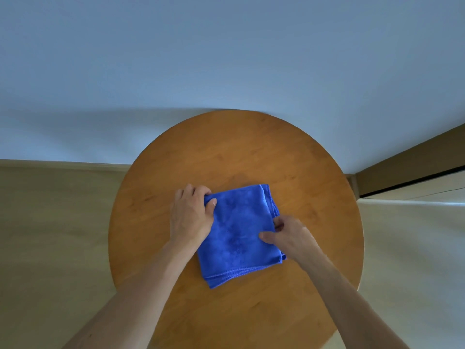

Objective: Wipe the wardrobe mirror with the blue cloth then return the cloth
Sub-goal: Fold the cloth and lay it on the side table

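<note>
A folded blue cloth (239, 235) lies flat near the middle of a round wooden table (239, 152). My left hand (191, 215) grips the cloth's far left corner, thumb on top and fingers curled over the edge. My right hand (284, 233) pinches the cloth's right edge between thumb and fingers. The wardrobe mirror is not in view.
The table stands against a pale blue-white wall (226, 59). Light wooden floor (50, 235) lies to the left and right of it. At the far right a brown door frame (415, 157) with a dark gap meets the wall.
</note>
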Action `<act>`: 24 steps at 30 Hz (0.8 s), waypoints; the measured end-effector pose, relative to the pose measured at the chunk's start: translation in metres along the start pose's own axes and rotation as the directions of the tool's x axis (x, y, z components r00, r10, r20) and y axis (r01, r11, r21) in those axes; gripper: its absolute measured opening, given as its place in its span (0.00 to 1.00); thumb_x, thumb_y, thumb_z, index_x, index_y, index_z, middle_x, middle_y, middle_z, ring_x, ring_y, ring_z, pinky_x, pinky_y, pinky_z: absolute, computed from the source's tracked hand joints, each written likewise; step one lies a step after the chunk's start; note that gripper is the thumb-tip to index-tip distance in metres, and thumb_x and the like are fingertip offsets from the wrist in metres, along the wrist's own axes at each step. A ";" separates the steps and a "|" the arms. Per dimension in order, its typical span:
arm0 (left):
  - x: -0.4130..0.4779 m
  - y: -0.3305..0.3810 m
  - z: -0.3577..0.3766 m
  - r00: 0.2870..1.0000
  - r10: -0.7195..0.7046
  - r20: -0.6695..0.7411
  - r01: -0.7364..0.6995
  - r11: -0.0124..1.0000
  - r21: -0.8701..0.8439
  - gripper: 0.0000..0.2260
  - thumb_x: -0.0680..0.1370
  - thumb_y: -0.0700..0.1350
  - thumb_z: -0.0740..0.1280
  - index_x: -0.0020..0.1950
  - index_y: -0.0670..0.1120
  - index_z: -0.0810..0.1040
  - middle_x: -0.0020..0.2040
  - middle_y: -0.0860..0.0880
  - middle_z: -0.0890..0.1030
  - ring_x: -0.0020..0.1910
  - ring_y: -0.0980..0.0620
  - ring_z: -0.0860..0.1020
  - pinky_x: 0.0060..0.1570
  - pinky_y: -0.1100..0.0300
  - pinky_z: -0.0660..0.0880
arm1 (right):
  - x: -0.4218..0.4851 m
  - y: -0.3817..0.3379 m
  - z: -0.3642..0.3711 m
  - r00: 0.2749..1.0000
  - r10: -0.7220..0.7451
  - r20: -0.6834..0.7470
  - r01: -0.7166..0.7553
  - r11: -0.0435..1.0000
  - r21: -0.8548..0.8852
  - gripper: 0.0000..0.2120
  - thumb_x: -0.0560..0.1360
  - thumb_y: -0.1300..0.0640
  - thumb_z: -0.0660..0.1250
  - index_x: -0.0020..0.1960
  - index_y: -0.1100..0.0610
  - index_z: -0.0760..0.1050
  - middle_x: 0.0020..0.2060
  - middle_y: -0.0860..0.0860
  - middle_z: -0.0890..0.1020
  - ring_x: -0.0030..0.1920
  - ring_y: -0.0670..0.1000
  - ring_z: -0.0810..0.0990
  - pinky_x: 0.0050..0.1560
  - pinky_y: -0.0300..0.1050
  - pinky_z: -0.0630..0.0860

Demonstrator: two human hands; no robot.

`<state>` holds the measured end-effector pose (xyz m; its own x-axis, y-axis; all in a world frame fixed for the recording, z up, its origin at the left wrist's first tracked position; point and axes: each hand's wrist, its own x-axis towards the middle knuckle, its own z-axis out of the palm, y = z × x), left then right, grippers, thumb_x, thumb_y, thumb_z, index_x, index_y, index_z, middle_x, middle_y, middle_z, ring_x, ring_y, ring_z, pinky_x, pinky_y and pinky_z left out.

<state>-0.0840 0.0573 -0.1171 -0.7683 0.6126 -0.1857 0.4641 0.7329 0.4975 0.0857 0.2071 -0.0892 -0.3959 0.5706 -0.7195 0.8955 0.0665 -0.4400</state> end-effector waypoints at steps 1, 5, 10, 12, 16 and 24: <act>0.000 0.000 0.000 1.000 0.005 0.010 -0.005 1.000 0.001 0.10 0.82 0.52 0.66 0.60 0.50 0.78 0.52 0.52 0.75 0.54 0.49 0.71 0.53 0.55 0.73 | -0.001 0.002 -0.001 1.000 0.000 0.018 0.001 0.999 -0.051 0.09 0.73 0.52 0.73 0.43 0.56 0.75 0.35 0.48 0.78 0.34 0.48 0.77 0.34 0.42 0.72; 0.002 0.002 -0.001 1.000 -0.011 0.011 0.011 0.999 -0.033 0.09 0.81 0.52 0.67 0.58 0.50 0.78 0.50 0.53 0.73 0.52 0.52 0.69 0.51 0.58 0.73 | -0.003 0.003 0.000 0.994 -0.069 -0.081 0.059 0.992 -0.114 0.06 0.78 0.54 0.67 0.44 0.53 0.73 0.40 0.49 0.76 0.34 0.47 0.74 0.31 0.39 0.66; 0.001 0.001 0.000 1.000 -0.026 -0.014 0.025 0.998 -0.050 0.06 0.81 0.51 0.67 0.54 0.50 0.77 0.48 0.54 0.75 0.51 0.52 0.70 0.50 0.59 0.72 | -0.003 0.001 0.008 0.985 -0.117 -0.130 0.099 0.985 -0.141 0.04 0.80 0.53 0.64 0.49 0.53 0.72 0.42 0.49 0.79 0.40 0.49 0.77 0.35 0.42 0.68; 0.001 0.001 0.001 0.999 -0.028 -0.024 0.027 0.999 -0.037 0.06 0.82 0.52 0.67 0.54 0.50 0.77 0.48 0.54 0.76 0.52 0.52 0.71 0.50 0.59 0.73 | -0.002 0.001 0.011 0.983 -0.119 -0.137 0.099 0.985 -0.142 0.04 0.80 0.53 0.64 0.51 0.53 0.71 0.42 0.48 0.79 0.41 0.49 0.78 0.36 0.44 0.70; 0.001 0.002 0.001 1.000 -0.021 -0.022 0.020 0.999 -0.049 0.07 0.82 0.52 0.66 0.55 0.50 0.77 0.48 0.53 0.76 0.52 0.52 0.70 0.51 0.58 0.73 | -0.002 0.002 0.011 0.978 -0.115 -0.176 0.106 0.992 -0.062 0.03 0.81 0.54 0.63 0.53 0.51 0.69 0.42 0.47 0.79 0.41 0.46 0.77 0.34 0.42 0.68; 0.000 0.006 0.004 0.995 -0.046 -0.091 0.032 0.987 -0.157 0.09 0.82 0.54 0.65 0.52 0.49 0.76 0.47 0.53 0.77 0.49 0.51 0.72 0.48 0.58 0.72 | -0.008 0.004 0.007 0.916 -0.170 -0.364 0.220 0.971 0.099 0.11 0.81 0.60 0.60 0.60 0.47 0.71 0.52 0.46 0.75 0.47 0.44 0.75 0.40 0.43 0.71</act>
<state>-0.0790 0.0628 -0.1169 -0.8260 0.5483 -0.1305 0.3647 0.6965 0.6180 0.0906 0.1970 -0.0894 -0.4408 0.8094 -0.3881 0.7620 0.1090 -0.6383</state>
